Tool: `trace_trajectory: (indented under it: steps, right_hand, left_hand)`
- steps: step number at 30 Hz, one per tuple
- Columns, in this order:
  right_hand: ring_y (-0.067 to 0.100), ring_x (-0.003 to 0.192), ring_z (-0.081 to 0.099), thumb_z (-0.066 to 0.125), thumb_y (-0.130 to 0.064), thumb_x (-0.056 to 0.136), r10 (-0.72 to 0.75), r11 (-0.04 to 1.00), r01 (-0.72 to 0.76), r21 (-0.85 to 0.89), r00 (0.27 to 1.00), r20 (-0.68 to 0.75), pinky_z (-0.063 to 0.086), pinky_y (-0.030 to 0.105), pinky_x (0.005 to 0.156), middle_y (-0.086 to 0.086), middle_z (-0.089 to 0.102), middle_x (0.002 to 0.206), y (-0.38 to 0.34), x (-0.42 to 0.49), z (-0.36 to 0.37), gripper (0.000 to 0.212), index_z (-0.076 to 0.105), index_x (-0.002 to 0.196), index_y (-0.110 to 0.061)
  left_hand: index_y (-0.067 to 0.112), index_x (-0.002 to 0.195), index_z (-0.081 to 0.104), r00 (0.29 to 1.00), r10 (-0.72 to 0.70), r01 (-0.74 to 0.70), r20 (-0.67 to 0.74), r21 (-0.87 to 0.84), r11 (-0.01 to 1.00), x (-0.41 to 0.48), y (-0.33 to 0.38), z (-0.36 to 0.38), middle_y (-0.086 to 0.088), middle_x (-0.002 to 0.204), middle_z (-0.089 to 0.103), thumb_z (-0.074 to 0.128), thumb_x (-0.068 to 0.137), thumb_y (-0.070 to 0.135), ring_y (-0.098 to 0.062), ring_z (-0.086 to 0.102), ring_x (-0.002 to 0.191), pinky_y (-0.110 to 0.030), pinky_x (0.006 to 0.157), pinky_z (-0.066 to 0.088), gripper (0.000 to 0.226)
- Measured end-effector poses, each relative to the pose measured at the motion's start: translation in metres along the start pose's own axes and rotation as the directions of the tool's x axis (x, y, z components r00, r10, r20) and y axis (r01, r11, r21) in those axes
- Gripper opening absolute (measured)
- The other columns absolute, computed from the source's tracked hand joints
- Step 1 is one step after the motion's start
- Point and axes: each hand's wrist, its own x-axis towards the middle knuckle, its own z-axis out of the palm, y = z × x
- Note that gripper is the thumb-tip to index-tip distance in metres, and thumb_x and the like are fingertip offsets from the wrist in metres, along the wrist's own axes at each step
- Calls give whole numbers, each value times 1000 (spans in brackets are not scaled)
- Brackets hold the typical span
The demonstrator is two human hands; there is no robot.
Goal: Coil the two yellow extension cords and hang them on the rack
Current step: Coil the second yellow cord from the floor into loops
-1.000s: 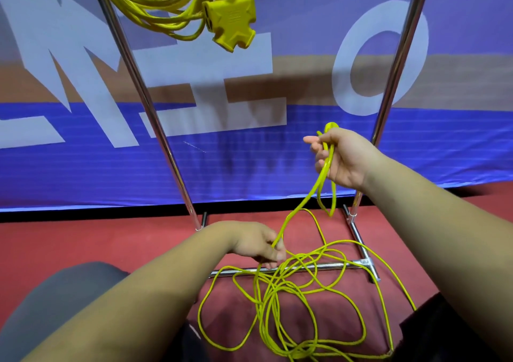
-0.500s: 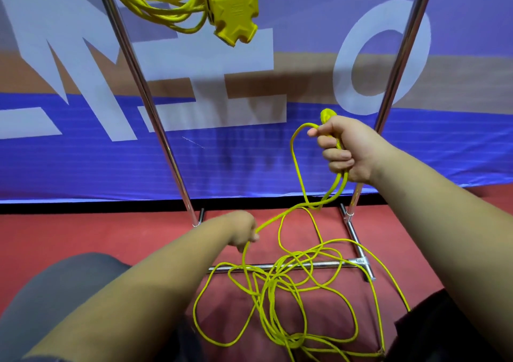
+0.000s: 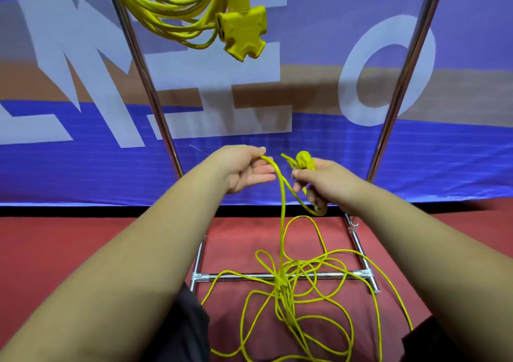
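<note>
1. Cord position: the loose cord (image 3: 286, 281) lies mostly in a tangled heap on the floor, draped over the rack's base bar. One strand rises straight from the heap to the left hand (image 3: 244, 170).
2. Left hand: thumb and forefinger pinch that strand at its top; the other fingers lie out straight, relaxed, below it.
3. Right hand (image 3: 324, 184): fingers curled round the cord's end, the plug (image 3: 304, 159) standing out above the fist. A short loop hangs below the fist and joins the strand the left hand holds.
4. Hands sit level and just beside each other, well above the heap, between the rack's two uprights.
5. Hung cord (image 3: 172, 9): coiled, hanging at the top of the rack (image 3: 144, 78) by the left upright, its socket block (image 3: 243, 33) dangling beside the coil.
6. Surface and room: red floor (image 3: 69, 250); the rack is chrome tube. Behind it stands a blue banner (image 3: 83, 167) with large white letters and a tan band.
7. Change from half a second ago: the left hand was low, near the base bar; it is now raised to the right hand's height. The right hand has dropped and moved inward. The big arc of cord between them has drawn in.
</note>
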Motion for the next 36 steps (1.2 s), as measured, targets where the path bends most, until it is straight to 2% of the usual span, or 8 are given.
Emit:
trace_trajectory:
  steps: [6,9,13,16,19,24,30,36]
  right_hand:
    - [29,96,76,51,-31,112,79,949,-115,294,988,133,61,39,78,13,81,108,13,-6,25,15,55,108,-17]
    - [32,85,77,52,-33,112,77,886,-145,441,983,169,64,41,76,16,78,98,12,-11,26,21,57,112,-13]
    - [18,62,65,59,-32,108,39,935,-76,345,993,113,56,33,61,7,74,85,5,-13,17,28,72,118,-10]
    - [17,55,59,61,-28,107,48,919,-59,389,998,37,49,30,51,6,68,77,0,-11,13,23,72,109,-8]
    - [13,51,57,58,-25,108,65,894,-31,447,996,-60,46,26,46,4,67,73,-6,-9,10,21,69,103,-7]
    - [11,51,64,55,-22,111,125,795,18,606,973,-192,50,23,46,3,71,68,-20,-2,-3,23,65,101,-5]
    - [10,53,70,53,-19,112,229,660,49,750,937,-263,56,23,49,3,73,65,-22,4,-16,22,63,101,-2]
    - [9,51,60,56,-16,109,247,662,62,747,923,-296,48,21,45,5,69,75,-22,11,-24,23,66,93,-4]
  left_hand:
    - [-7,95,57,998,-64,59,2,-424,904,11,9,1,-23,64,70,47,108,4,-32,73,91,-48,51,60,19]
    - [-9,102,56,996,-86,52,-38,-542,838,25,10,-9,-28,69,71,46,108,2,-35,70,115,-52,47,59,16]
    - [-4,120,54,988,-111,35,-105,-553,832,39,3,-21,-27,90,71,42,110,5,-36,74,94,-54,48,60,18]
    - [0,133,48,986,-141,100,-88,-361,927,41,-8,-16,-25,100,70,32,113,11,-36,74,79,-55,61,63,28]
    - [-3,122,54,986,-139,154,-92,177,972,30,-22,-3,-14,77,68,28,108,8,-28,74,77,-47,66,65,31]
    - [9,115,62,935,-314,51,167,811,583,11,-68,9,-9,98,72,55,101,8,-29,73,95,-36,77,58,16]
    - [12,152,46,803,-254,-360,539,778,514,17,-125,25,-4,152,54,60,104,12,-13,51,139,-18,104,45,50]
    - [13,119,61,798,-89,-524,596,760,386,29,-148,19,-3,110,73,63,101,21,-10,66,96,-43,98,55,20]
